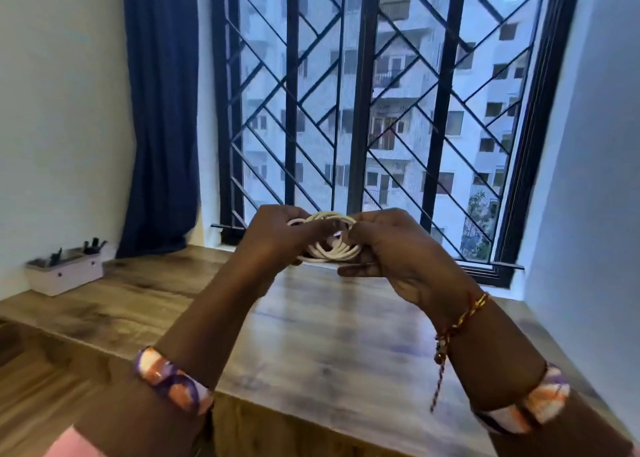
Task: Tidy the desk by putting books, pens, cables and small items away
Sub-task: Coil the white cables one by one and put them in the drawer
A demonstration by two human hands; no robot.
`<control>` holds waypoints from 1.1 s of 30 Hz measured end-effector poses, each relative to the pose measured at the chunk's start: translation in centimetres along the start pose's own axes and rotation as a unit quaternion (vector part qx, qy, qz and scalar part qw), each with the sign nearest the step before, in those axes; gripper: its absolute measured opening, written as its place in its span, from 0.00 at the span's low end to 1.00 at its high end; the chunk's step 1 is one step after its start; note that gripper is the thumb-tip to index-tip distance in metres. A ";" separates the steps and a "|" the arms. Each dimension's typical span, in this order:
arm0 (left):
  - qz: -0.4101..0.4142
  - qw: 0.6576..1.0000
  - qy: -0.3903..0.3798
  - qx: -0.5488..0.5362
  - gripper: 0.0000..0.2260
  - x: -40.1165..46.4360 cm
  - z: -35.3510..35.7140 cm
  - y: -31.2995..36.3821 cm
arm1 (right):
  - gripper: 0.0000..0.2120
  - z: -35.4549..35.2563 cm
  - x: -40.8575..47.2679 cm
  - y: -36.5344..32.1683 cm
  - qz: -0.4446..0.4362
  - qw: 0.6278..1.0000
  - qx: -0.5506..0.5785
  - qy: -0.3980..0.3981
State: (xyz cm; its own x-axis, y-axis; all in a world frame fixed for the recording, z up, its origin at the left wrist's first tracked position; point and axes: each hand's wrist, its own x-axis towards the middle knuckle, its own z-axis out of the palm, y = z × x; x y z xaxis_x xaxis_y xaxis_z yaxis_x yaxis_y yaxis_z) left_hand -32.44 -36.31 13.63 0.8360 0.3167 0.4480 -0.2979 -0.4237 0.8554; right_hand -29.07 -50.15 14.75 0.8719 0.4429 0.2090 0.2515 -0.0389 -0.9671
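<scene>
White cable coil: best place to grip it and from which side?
Grip the white cable coil across its bundled loops at the two opposite ends, coming in from left and right, so all strands are pinched together. That is how the left hand and right hand hold it now, raised above the wooden desk; gripping one strand would probably let the loops spill.

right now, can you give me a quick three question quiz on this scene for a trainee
1. True or false: the coiled white cable is lying flat on the wooden desk.
2. Which hands grip the cable? A) left only B) right only C) both
3. Fill in: the white organiser box sits at the desk's far ____ side.

Key:
1. False: it is held up above the desk.
2. C: left hand and right hand both grip it.
3. Left.
</scene>
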 end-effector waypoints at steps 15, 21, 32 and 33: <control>0.209 0.924 0.129 0.295 0.12 10.7 10.1 -5.0 | 0.09 -7.4 12.1 5.6 -0.016 0.999 -0.024 0.026; 0.167 0.961 0.054 0.213 0.11 19.6 12.7 -5.2 | 0.06 -10.9 19.6 5.2 -0.057 0.991 -0.082 0.089; -0.127 0.971 -0.131 -0.156 0.16 28.1 19.0 -7.6 | 0.15 -17.1 27.4 7.7 -0.151 0.964 -0.194 0.101; -0.124 0.972 -0.133 -0.150 0.16 28.4 19.4 -7.5 | 0.13 -17.4 27.8 7.9 -0.172 0.957 -0.200 0.123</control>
State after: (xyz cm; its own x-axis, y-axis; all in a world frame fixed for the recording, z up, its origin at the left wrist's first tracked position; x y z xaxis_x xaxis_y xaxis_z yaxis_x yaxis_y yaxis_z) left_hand 2.47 -40.59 14.91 0.9767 0.1309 0.1700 -0.1600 -0.0833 0.9836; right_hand 4.42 -53.72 15.46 0.7692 0.2685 0.5798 0.6386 -0.2903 -0.7127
